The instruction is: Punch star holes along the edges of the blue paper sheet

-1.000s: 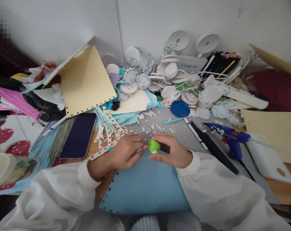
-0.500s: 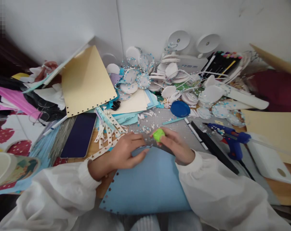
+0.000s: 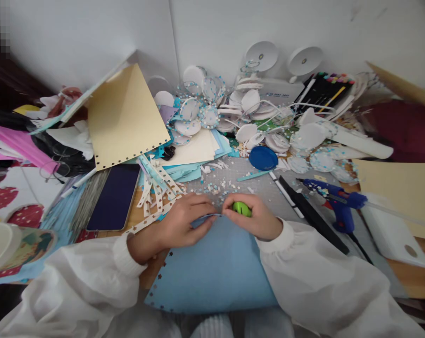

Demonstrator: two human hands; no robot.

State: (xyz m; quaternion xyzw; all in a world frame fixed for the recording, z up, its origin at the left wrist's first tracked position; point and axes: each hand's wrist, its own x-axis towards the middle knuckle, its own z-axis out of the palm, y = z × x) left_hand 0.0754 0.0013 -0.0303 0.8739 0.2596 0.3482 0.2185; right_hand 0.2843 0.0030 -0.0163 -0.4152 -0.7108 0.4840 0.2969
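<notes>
A sheet of blue paper [image 3: 216, 267] lies bent over the near edge of the table, with small flower-shaped holes along its left and lower left edges. My left hand [image 3: 187, 220] is closed on the paper's far edge, thumb on top. In my right hand [image 3: 254, 216] is a small lime-green paper punch [image 3: 242, 209], held right at that same far edge. My fingers hide part of the punch, so I cannot tell whether the paper is inside its slot. Tiny paper cut-outs [image 3: 216, 188] are scattered just beyond both hands.
Left of my hands lie a dark phone [image 3: 116, 197] and punched paper strips [image 3: 159, 188]. A cream sheet [image 3: 128, 117] leans behind them. To the right are a blue glue gun [image 3: 339, 202], a black bar [image 3: 311, 216] and a blue lid [image 3: 263, 158]. White discs [image 3: 251, 101] pile up at the back.
My right hand has brought the green punch down and slightly right to the paper's far edge, its fingers curling further round it. My left hand stays on the paper.
</notes>
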